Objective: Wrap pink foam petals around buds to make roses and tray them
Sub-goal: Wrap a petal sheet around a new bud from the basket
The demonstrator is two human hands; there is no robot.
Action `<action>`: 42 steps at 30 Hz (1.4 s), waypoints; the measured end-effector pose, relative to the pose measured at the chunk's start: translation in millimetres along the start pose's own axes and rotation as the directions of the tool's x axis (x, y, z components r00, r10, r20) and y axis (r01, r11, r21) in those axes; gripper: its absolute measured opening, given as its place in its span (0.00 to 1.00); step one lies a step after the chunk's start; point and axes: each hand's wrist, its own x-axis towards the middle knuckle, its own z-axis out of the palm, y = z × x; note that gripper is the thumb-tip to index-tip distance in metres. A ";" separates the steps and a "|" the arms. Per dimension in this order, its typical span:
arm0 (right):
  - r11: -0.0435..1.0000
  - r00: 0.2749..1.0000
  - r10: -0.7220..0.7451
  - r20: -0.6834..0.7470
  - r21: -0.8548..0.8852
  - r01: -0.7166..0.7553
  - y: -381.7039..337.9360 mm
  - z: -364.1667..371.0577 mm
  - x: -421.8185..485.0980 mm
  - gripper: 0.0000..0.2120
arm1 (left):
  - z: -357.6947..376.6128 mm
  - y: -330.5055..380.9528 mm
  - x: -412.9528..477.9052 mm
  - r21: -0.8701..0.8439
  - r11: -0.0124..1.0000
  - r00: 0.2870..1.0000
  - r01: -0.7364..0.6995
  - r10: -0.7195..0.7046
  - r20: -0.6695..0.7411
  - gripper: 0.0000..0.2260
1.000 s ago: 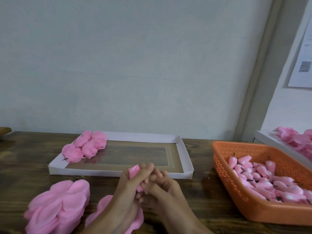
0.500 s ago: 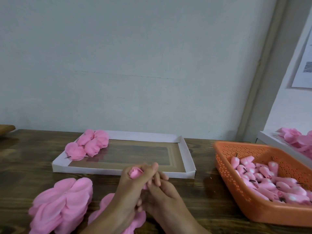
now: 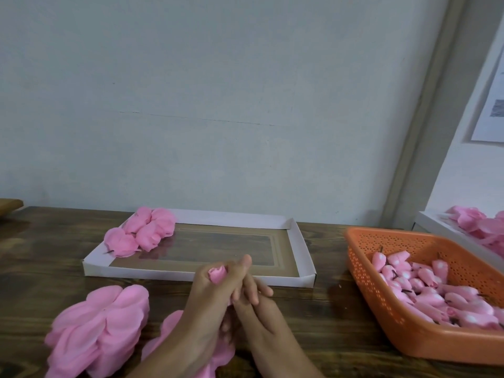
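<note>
Rose [image 3: 218, 276], partly wrapped, sits in the left hand [image 3: 215, 293] at frame centre, above the wooden table [image 3: 313, 323]. Left fingers are curled tight round it, thumb raised toward 12 o'clock; only the pink top shows between thumb and forefinger.

Right hand [image 3: 259, 315] lies just beside the left, at its 4 o'clock. Its fingers are bent and pressed together against the left fingers. Whether they pinch the rose base: cannot tell, hidden.

White tray [image 3: 191, 275] at 12 o'clock from the hands, near. Finished roses [image 3: 141, 236] are clustered in its 10 o'clock corner.

Petal stack [image 3: 101, 328] at 8 o'clock on the table. A second petal pile [image 3: 169, 331] lies partly under the left forearm.

Orange basket [image 3: 365, 285] at 3 o'clock, holding many buds [image 3: 425, 287] with dark stems. Beyond it, at 2 o'clock, a second white tray [image 3: 441, 227] holds loose pink petals [image 3: 474, 222].
</note>
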 end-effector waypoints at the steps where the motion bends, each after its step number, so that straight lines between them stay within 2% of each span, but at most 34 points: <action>1: 0.979 0.998 -0.057 -0.034 -0.200 0.049 1.3 -3.1 -1.7 0.14 | -1.1 0.3 1.2 -0.001 1.000 1.000 0.017 -0.017 -0.005 0.28; 3: 0.819 0.971 -0.240 -0.021 -0.542 0.191 2.1 -10.6 -3.9 0.17 | -3.5 3.0 4.5 -0.026 0.999 0.998 0.027 -0.028 -0.059 0.33; 4: 0.734 0.951 -0.308 0.014 -0.632 0.247 0.6 -13.6 -3.7 0.17 | -6.3 4.9 7.2 -0.027 1.000 0.994 -0.008 0.005 -0.111 0.33; 7: 0.565 0.915 -0.352 0.199 -0.734 0.377 0.9 -14.1 -0.5 0.13 | -18.7 13.5 14.2 0.162 0.978 0.953 -0.133 0.171 -0.248 0.26; 9: 0.473 0.883 -0.330 0.333 -0.752 0.460 3.0 -10.8 -0.1 0.13 | -28.4 15.8 17.5 0.287 0.941 0.924 -0.177 0.260 -0.282 0.25; 13: 0.493 0.891 -0.272 0.363 -0.743 0.453 -0.2 -12.2 -0.7 0.13 | -38.5 9.5 20.7 0.339 0.929 0.900 -0.150 0.270 -0.342 0.27; 19: 0.355 0.844 -0.431 0.320 -0.799 0.485 -4.4 -2.0 -4.9 0.03 | -39.7 4.3 22.4 0.348 0.928 0.904 -0.133 0.257 -0.342 0.26; 21: 0.347 0.840 -0.444 0.312 -0.805 0.482 -3.3 -3.1 -2.5 0.03 | -39.0 3.0 22.2 0.342 0.931 0.904 -0.130 0.253 -0.345 0.27; 23: 0.386 0.866 -0.427 0.262 -0.813 0.437 -2.3 -4.8 0.5 0.05 | -39.0 3.6 22.4 0.326 0.936 0.903 -0.135 0.252 -0.349 0.27; 25: 0.472 0.905 -0.366 0.215 -0.795 0.380 1.1 -6.1 -1.0 0.09 | -39.0 4.3 23.1 0.316 0.938 0.906 -0.141 0.251 -0.341 0.26; 28: 0.623 0.948 -0.300 0.105 -0.731 0.278 3.3 -9.3 0.1 0.05 | -38.4 2.6 22.9 0.344 0.928 0.916 -0.142 0.255 -0.309 0.26; 30: 0.814 0.984 -0.172 -0.049 -0.569 0.114 0.9 -12.3 2.3 0.02 | -39.7 0.3 22.2 0.385 0.912 0.923 -0.139 0.261 -0.284 0.26; 32: 0.957 0.989 0.004 -0.151 -0.285 -0.048 0.5 -20.1 7.2 0.04 | -42.8 -0.6 23.0 0.443 0.887 0.927 -0.129 0.267 -0.264 0.25; 35: 0.990 0.975 0.126 -0.181 -0.036 -0.134 -4.0 -34.7 15.1 0.07 | -44.9 1.0 25.7 0.498 0.862 0.943 -0.093 0.236 -0.233 0.21; 38: 0.972 0.960 0.213 -0.180 0.142 -0.189 -10.1 -45.0 19.6 0.07 | -43.6 0.7 26.2 0.554 0.832 0.968 0.018 0.123 -0.217 0.21; 40: 0.957 0.955 0.240 -0.172 0.207 -0.203 -13.4 -49.6 20.7 0.10 | -38.7 1.6 25.2 0.578 0.814 0.978 0.058 0.070 -0.197 0.22; 42: 0.964 0.960 0.219 -0.172 0.188 -0.186 -15.1 -52.9 21.1 0.09 | -34.6 3.2 24.7 0.526 0.848 0.979 0.065 0.047 -0.197 0.18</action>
